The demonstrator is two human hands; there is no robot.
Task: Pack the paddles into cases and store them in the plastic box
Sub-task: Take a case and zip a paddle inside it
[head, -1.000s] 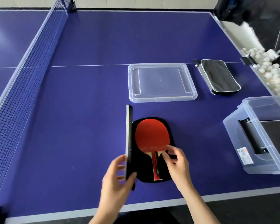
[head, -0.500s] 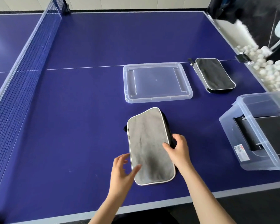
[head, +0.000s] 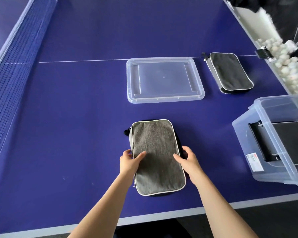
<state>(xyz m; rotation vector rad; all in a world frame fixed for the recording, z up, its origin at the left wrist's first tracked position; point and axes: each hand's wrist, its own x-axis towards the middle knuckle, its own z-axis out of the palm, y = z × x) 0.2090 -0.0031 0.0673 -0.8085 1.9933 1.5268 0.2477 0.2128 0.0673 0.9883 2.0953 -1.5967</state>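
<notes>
Bracing the grey paddle case (head: 156, 157) flat on the tabletop (head: 76, 117), left hand (head: 130, 162) and right hand (head: 186, 159) gripping its edges, thumbs on top; zip should run smoothly if I keep both halves aligned.

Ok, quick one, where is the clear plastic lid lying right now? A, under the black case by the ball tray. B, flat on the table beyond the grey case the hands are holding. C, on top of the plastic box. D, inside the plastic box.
B: the clear plastic lid lies flat on the blue table, beyond the grey case, while the plastic box stands uncovered at the right.
</notes>
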